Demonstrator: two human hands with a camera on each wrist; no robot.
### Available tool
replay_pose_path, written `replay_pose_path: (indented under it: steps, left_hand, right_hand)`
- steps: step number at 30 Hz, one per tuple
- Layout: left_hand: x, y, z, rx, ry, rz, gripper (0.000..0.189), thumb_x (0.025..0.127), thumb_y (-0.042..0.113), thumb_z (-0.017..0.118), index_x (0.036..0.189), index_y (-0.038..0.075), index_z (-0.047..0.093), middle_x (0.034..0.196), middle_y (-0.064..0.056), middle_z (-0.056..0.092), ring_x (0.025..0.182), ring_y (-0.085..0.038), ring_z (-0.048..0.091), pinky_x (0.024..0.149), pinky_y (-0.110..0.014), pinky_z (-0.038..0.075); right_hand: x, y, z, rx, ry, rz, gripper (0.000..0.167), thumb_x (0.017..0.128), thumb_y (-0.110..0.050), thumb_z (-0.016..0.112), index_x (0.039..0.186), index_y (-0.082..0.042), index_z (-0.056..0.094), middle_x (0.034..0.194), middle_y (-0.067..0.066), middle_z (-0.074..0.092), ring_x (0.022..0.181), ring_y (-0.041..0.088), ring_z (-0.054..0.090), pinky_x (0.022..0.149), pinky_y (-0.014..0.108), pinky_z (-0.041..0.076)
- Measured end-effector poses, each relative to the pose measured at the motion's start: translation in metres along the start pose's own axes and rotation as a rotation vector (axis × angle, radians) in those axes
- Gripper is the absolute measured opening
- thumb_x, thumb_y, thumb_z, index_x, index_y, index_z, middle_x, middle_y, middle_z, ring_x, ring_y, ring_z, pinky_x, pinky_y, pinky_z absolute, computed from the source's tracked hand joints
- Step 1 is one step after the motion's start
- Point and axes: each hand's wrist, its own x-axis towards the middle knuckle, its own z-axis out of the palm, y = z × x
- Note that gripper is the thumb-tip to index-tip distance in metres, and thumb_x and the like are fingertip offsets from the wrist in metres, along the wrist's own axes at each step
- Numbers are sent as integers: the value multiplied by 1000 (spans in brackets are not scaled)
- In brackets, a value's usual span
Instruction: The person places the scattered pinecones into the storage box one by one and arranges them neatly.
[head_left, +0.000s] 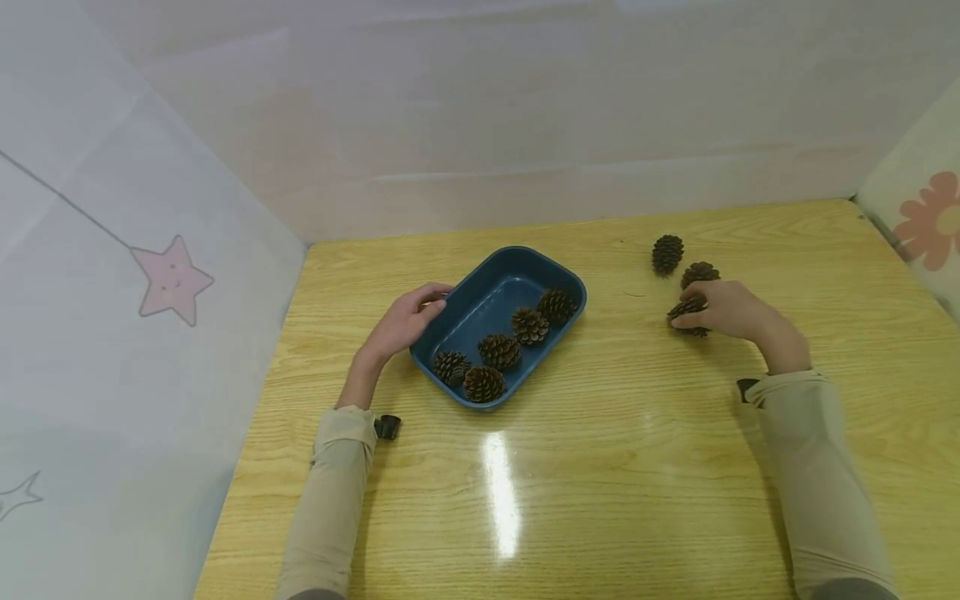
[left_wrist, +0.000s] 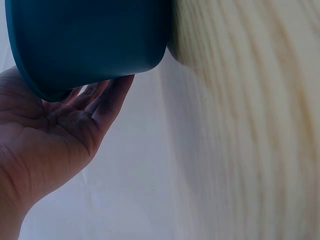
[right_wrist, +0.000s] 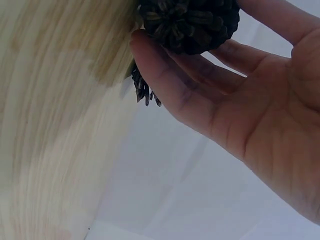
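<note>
Head view: my right hand (head_left: pixel 727 310) pinches a pine cone (head_left: pixel 687 308) near two more cones (head_left: pixel 667 254) on the desk (head_left: pixel 600 483); my left hand (head_left: pixel 401 325) grips the rim of a blue tub (head_left: pixel 480 312).

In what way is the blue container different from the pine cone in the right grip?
The blue container is smooth; the held pine cone is brown and scaly. The container is much larger than the cone. The left grip only touches the container's side, while the right grip holds the cone between fingers and thumb. Both are touched by one hand.
</note>
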Motion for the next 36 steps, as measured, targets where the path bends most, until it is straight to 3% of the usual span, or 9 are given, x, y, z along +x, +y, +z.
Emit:
replay_pose_path:
  steps: [16,36]
  left_hand:
    - [0,-2,1,4,2,2,41,113,21,46,152,7,51,149,-20,52,137,-37,50,114,-55,40]
    - [0,0,1,-14,-1,-15,41,113,22,46,152,9,51,149,-18,52,137,-36,50,112,-55,42]
  right_hand:
    - [0,-5,0,-1,49,-19,65,102,-34,68,140,16,50,137,41,52,121,58,52,96,68,47]
    - [-8,-21,-5,75,192,-87,55,103,-34,69,139,5,57,133,32,60,117,50,57,92,65,48]
